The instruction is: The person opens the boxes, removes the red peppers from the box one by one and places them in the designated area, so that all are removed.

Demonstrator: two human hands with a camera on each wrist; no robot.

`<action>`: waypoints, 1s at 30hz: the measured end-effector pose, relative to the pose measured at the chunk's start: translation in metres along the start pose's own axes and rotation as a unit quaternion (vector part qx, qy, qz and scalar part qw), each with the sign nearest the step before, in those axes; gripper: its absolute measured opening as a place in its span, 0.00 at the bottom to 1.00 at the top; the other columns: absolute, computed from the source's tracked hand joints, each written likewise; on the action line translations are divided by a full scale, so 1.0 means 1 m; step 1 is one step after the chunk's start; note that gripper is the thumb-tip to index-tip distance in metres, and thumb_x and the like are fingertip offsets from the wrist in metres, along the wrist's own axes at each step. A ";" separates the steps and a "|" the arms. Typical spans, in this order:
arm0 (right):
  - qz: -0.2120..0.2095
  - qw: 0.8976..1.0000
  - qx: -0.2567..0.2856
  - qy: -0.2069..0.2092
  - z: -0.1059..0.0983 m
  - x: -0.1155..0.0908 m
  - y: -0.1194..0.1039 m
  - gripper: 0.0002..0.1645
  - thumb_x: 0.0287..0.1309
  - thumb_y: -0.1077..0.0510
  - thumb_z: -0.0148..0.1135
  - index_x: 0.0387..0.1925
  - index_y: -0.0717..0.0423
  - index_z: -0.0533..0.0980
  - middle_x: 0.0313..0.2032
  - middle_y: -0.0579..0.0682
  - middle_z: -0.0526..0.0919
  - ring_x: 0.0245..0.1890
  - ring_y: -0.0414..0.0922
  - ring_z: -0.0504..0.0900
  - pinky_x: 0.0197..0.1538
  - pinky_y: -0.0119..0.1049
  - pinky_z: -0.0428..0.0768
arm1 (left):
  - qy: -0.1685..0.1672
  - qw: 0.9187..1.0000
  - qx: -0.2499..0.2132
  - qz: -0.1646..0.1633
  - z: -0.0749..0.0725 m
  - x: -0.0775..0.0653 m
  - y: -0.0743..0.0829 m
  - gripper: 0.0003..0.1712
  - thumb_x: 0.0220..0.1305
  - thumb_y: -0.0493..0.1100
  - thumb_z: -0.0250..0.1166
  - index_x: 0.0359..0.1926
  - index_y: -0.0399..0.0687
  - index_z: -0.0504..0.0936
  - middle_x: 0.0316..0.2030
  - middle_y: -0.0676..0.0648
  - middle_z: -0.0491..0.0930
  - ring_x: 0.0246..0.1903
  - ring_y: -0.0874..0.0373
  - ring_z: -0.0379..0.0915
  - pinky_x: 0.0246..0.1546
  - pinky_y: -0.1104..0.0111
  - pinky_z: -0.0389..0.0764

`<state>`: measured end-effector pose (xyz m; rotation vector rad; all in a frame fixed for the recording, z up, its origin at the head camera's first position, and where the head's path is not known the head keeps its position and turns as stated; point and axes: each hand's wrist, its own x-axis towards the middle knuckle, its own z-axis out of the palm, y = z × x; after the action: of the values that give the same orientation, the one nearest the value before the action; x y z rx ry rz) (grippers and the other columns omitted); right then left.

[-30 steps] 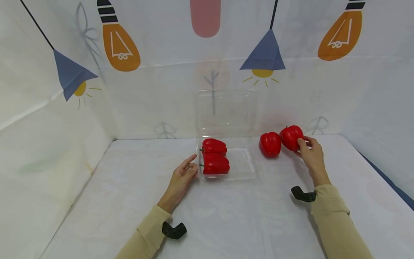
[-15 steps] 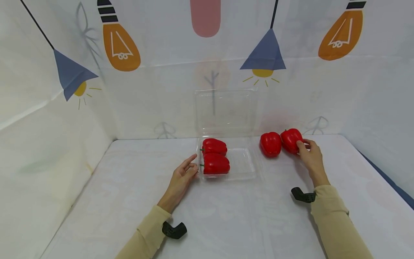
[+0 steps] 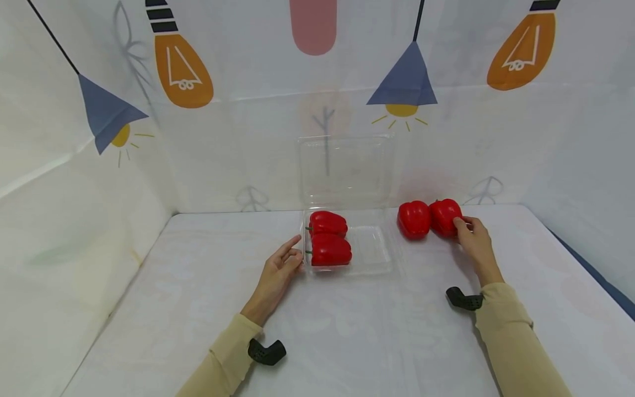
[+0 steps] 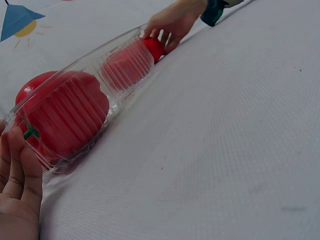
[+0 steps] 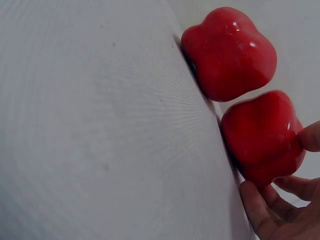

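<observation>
— Gripping the rightmost pepper [image 3: 445,216] between thumb and fingers of the right hand [image 3: 475,242], well right of the clear tray [image 3: 371,243]. Any risk?
— Possibly knocking the neighbouring pepper [image 3: 414,220], just beside on the left, if dragged leftward; maybe slipping, too, given such glossy skin.
— And with the left hand [image 3: 274,274]?
— Resting fairly straight fingers at the tray's left wall; perhaps shifting it, two packed peppers [image 3: 331,250] included, if pushed.

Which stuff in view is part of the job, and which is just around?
Part of the job, it seems:
- clear box, lid open
- front boxed pepper, rear boxed pepper
- pepper in the right hand
- loose pepper beside that one

Just around:
- white table
- printed backdrop
- black wrist pieces
</observation>
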<state>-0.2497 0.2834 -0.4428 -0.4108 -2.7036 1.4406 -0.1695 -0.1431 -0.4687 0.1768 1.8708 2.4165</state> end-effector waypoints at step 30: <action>-0.032 0.999 -0.026 0.014 -0.001 -0.007 0.009 0.43 0.68 0.37 0.31 0.68 0.67 0.54 0.62 0.70 0.64 0.54 0.60 0.72 0.56 0.51 0.72 | -0.011 1.000 -0.011 -0.007 -0.002 -0.002 0.001 0.30 0.66 0.37 0.57 0.68 0.46 0.62 0.41 0.51 0.70 0.36 0.64 0.71 0.41 0.77 0.77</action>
<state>-0.2405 0.2868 -0.4491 -0.3420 -2.7115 1.3405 -0.1679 -0.1454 -0.4681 0.1888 1.8307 2.4145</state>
